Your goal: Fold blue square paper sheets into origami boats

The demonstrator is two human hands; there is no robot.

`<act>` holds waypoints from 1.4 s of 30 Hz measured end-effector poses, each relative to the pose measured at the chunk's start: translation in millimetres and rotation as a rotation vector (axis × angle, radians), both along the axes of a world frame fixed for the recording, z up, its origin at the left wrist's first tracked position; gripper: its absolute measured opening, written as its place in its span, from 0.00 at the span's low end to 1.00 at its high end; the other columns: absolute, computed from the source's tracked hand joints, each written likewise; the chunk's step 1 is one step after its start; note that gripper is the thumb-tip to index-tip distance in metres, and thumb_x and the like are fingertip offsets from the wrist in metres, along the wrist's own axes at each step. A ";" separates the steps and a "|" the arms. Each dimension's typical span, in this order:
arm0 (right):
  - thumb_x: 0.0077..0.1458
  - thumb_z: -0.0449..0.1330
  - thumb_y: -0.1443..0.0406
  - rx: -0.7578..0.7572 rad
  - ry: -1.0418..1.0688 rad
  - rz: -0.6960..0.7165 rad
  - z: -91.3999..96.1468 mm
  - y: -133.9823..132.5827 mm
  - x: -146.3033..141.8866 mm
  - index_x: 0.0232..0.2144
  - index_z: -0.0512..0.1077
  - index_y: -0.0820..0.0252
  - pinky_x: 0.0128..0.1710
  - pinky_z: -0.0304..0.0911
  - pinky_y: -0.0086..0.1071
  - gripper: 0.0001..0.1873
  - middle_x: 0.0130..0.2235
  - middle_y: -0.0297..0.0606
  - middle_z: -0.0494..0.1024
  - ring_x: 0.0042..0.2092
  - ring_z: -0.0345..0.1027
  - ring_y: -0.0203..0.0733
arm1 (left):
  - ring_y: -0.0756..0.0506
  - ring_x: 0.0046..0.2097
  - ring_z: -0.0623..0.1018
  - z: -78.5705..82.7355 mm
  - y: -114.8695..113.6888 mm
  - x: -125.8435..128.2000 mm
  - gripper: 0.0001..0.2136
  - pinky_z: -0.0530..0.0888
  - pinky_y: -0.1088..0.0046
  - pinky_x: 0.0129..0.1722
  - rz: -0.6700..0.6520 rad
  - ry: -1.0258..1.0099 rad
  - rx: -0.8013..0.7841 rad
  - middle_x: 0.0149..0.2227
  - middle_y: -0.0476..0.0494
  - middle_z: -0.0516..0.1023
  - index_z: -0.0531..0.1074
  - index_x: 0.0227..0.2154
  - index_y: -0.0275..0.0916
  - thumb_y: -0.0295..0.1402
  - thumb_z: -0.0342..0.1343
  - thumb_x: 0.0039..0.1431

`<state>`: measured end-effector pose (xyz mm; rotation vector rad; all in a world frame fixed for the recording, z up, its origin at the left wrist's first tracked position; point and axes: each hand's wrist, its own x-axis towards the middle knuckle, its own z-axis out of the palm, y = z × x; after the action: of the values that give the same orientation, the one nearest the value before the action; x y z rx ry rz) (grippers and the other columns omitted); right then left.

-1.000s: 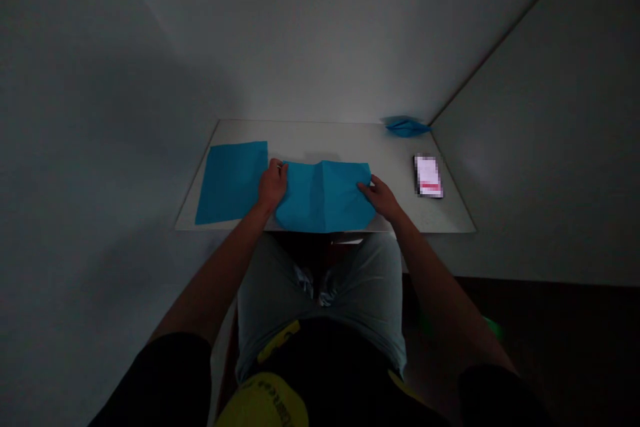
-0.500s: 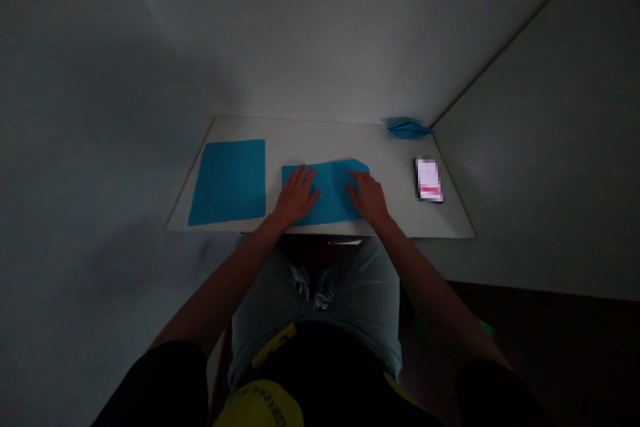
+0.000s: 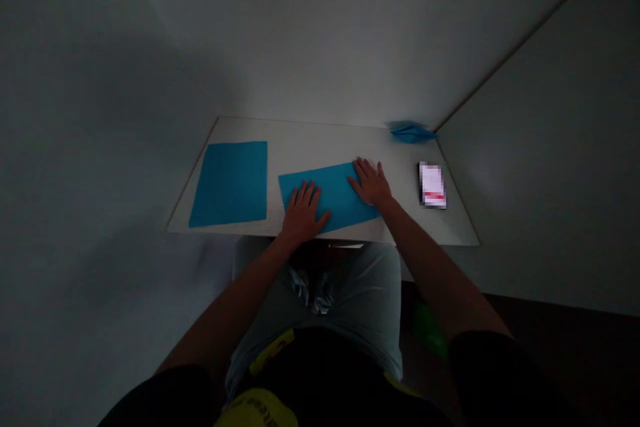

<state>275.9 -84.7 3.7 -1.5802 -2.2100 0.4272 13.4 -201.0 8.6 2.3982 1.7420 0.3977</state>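
Note:
A blue sheet of paper (image 3: 336,192) lies slightly turned on the white table in front of me. My left hand (image 3: 302,212) rests flat on its left part, fingers spread and thumb pointing right. On its right part lies my right hand (image 3: 370,181), also flat with the fingers apart, covering the right edge and far right corner. Neither hand grips anything. Left of this sheet, a second blue sheet (image 3: 230,183), nearly square, lies flat and apart from both hands.
A folded blue paper piece (image 3: 413,133) sits at the table's far right corner, by the wall. Nearer me on the right is a phone (image 3: 433,185) with a blurred, lit screen. Walls border the white table (image 3: 310,137) behind and at the sides.
The sheet under my hands has turned, its left end nearer me and its right end farther away. My left hand has moved toward me; my right hand has spread flatter near the far right corner.

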 end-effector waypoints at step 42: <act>0.73 0.52 0.45 0.185 0.342 -0.220 -8.1 -111.3 4.5 0.71 0.66 0.61 0.69 0.63 0.65 0.36 0.66 0.61 0.74 0.67 0.70 0.66 | 0.32 0.57 0.83 38.5 62.7 -261.8 0.25 0.77 0.49 0.62 0.824 -0.467 -0.065 0.53 0.29 0.81 0.65 0.62 0.39 0.31 0.58 0.63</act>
<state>280.4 -196.0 -4.3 -1.5035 -1.7472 0.3826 -248.3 -138.3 47.1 1.2747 2.3327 0.8791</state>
